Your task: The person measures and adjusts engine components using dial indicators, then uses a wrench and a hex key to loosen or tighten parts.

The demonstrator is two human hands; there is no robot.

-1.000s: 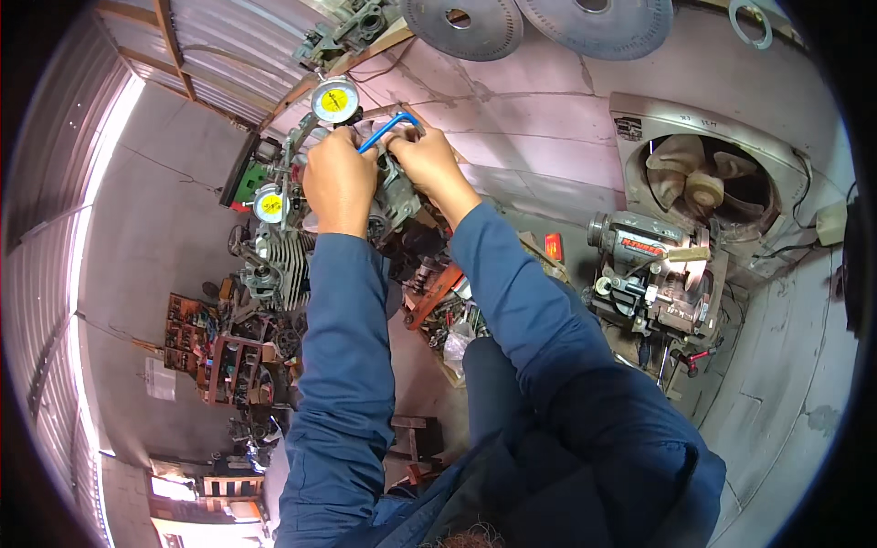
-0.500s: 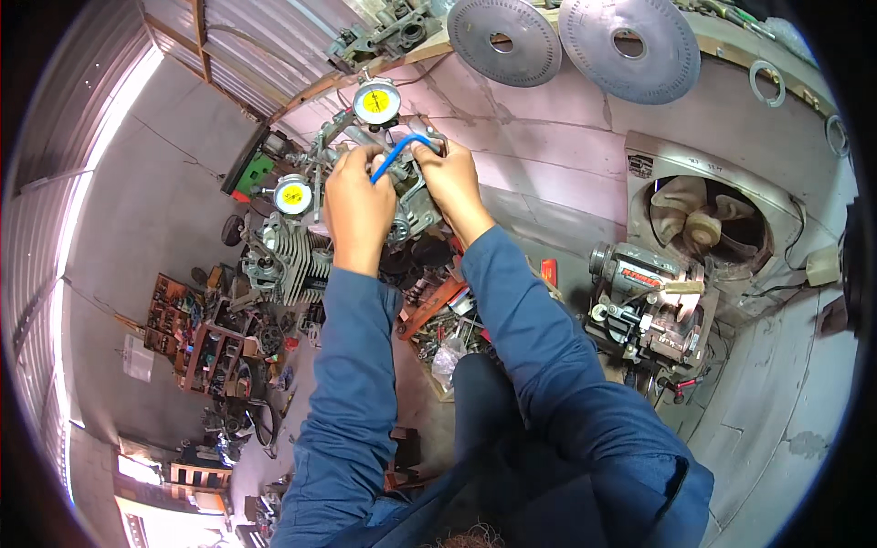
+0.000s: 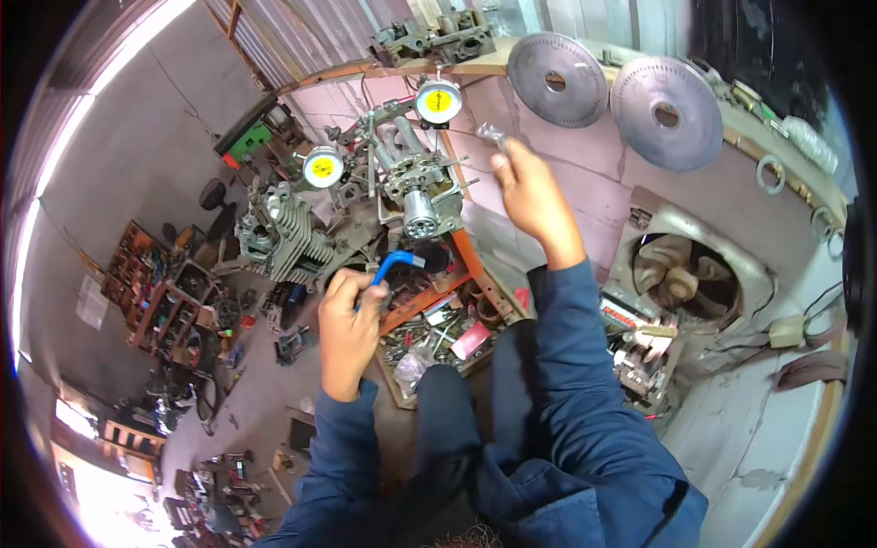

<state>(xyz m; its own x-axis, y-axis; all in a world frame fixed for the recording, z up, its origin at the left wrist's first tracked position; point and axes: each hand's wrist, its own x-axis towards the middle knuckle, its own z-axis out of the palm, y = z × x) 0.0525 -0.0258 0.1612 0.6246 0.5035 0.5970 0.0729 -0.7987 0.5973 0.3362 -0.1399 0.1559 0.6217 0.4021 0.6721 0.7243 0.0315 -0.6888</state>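
My left hand [image 3: 350, 315] is closed round a blue L-shaped wrench [image 3: 391, 263], its bent silver end pointing right. Out to the right, my right hand [image 3: 537, 196] is raised, pinching a small shiny metal part [image 3: 491, 135] whose exact kind I cannot make out. Between and beyond the hands stands a cylinder head assembly [image 3: 420, 196] with a round camshaft end facing me. Two dial gauges with yellow centres, an upper one [image 3: 438, 101] and a lower left one [image 3: 322, 167], are mounted by it. Neither hand touches the assembly.
A finned engine cylinder [image 3: 290, 239] sits left of the assembly. Below lies a tray of tools [image 3: 393, 388] with an orange metal frame [image 3: 466, 251]. Two large slotted discs [image 3: 630, 100] hang on the wall, above a fan [image 3: 681, 274] at right. Crowded parts shelves [image 3: 174, 310] stand left.
My hands have parted. The left has come down and back with the blue wrench; the right has let go of the wrench, swung right and now holds the small metal part. The view has shifted.
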